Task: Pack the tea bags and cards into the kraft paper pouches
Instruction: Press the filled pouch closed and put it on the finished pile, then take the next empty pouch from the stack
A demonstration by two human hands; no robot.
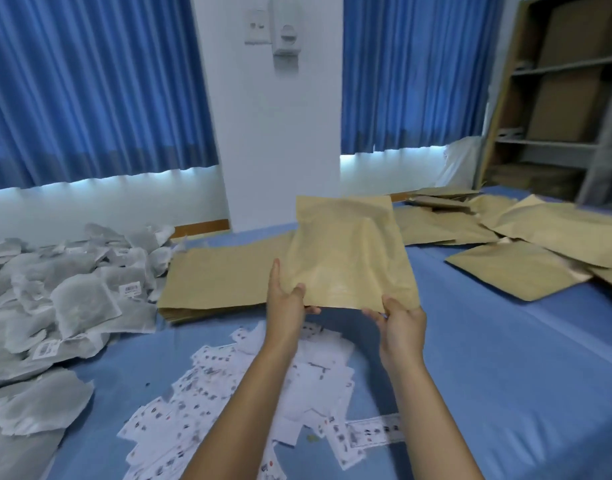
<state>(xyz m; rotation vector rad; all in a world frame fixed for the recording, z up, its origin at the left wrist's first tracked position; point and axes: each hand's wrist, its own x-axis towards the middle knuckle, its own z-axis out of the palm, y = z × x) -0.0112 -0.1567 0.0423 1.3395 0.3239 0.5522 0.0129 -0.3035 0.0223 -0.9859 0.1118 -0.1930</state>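
Both hands hold one kraft paper pouch (349, 251) up above the table, its near edge toward me. My left hand (285, 299) grips the pouch's lower left corner, thumb underneath. My right hand (399, 317) pinches its lower right corner. The pouch bulges a little in the middle. Behind it lies a flat stack of kraft pouches (214, 278). A big heap of white tea bags (65, 299) with barcode labels covers the left side. Loose printed cards (228, 382) are scattered on the blue tablecloth (498, 358) under my forearms.
More kraft pouches (512, 237) lie spread over the far right of the table. Blue curtains and a white pillar stand behind. A shelf with cardboard boxes (567, 98) fills the right back corner.
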